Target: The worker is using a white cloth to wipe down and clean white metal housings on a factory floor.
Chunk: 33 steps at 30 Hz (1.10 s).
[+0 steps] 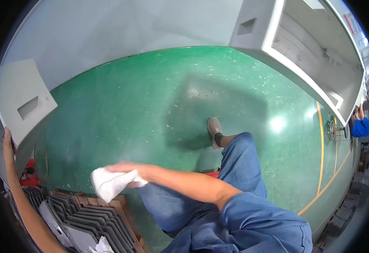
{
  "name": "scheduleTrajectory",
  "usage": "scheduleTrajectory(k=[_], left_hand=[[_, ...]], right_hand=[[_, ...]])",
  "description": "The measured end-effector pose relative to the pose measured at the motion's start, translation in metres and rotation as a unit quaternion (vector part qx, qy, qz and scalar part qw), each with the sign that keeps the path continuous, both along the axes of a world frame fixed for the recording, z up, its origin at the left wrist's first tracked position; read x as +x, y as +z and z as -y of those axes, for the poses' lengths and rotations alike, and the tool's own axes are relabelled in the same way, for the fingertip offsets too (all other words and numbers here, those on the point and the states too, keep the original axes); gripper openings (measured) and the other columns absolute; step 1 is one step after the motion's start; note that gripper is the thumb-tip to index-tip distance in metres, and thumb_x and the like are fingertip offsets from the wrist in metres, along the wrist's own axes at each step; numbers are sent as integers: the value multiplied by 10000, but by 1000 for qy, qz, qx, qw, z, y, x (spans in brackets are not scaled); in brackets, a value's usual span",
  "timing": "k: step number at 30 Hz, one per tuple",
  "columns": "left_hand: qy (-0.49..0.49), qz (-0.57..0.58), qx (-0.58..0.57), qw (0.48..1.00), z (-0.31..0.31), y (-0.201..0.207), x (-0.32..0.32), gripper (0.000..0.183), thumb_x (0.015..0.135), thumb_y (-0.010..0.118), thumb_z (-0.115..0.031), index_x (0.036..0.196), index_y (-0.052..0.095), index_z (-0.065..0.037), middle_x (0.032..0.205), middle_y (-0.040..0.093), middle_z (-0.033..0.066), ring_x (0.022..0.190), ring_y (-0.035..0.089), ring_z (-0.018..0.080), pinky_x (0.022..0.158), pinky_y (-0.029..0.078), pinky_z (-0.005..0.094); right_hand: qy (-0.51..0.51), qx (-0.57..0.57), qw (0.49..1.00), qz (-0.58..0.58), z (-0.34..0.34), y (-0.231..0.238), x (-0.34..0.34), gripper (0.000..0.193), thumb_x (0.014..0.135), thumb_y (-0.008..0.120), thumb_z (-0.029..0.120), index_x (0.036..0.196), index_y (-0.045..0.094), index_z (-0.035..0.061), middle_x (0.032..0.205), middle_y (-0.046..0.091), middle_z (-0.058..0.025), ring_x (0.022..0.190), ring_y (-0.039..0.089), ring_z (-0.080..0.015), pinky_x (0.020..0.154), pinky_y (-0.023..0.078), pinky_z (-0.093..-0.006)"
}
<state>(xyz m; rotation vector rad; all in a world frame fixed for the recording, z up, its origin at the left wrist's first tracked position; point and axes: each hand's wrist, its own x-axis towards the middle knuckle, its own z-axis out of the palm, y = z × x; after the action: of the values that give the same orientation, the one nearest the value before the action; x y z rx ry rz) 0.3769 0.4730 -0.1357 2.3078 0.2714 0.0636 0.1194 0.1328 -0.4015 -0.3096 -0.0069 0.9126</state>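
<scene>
My right hand (pixel 133 168) is closed around a crumpled white cloth (pixel 108 185), held out in front of my bent knee and a little blurred. At the far left, my left hand (pixel 8 147) has its fingers on the near edge of a pale grey plastic housing (pixel 28 90) with a rectangular recess in its side. The housing is tilted and runs off into the dark rim, so most of its body is hidden. Part of the left hand's grip is also out of sight behind that edge.
Dark grey flat parts (pixel 100 223) stand in a row on a wooden pallet (pixel 121 204) at lower left, with a red object (pixel 29 175) beyond them. An open pale housing (pixel 311 50) is at upper right. A person in blue (pixel 362 126) is farther right, past yellow floor lines (pixel 321 147).
</scene>
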Motion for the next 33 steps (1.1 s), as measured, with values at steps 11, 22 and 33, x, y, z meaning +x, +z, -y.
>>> scheduleTrajectory(k=[11, 22, 33], left_hand=[[-67, 255, 538, 801, 53, -20, 7, 460, 948, 478, -307, 1284, 506, 6, 1340, 479, 232, 1259, 437, 380, 1057, 346, 418], [-587, 469, 282, 597, 566, 10, -220, 277, 826, 651, -237, 1006, 577, -39, 889, 606, 80, 881, 597, 237, 876, 451, 351], [-592, 432, 380, 565, 577, 10, -271, 205, 851, 633, -241, 805, 539, -65, 680, 582, 69, 638, 602, 233, 664, 444, 358]], right_hand=[[-282, -79, 945, -146, 221, 15, -201, 620, 833, 602, 35, 1385, 320, 29, 1205, 551, -230, 929, 669, -335, 648, 611, -426], [-302, -155, 929, -145, 242, -11, -242, 499, 800, 617, -9, 1253, 408, 7, 1066, 600, -167, 860, 675, -248, 672, 603, -344], [-331, -135, 932, -66, 269, -6, -271, 652, 770, 633, -24, 1370, 376, -29, 1174, 595, -140, 956, 652, -175, 816, 558, -286]])
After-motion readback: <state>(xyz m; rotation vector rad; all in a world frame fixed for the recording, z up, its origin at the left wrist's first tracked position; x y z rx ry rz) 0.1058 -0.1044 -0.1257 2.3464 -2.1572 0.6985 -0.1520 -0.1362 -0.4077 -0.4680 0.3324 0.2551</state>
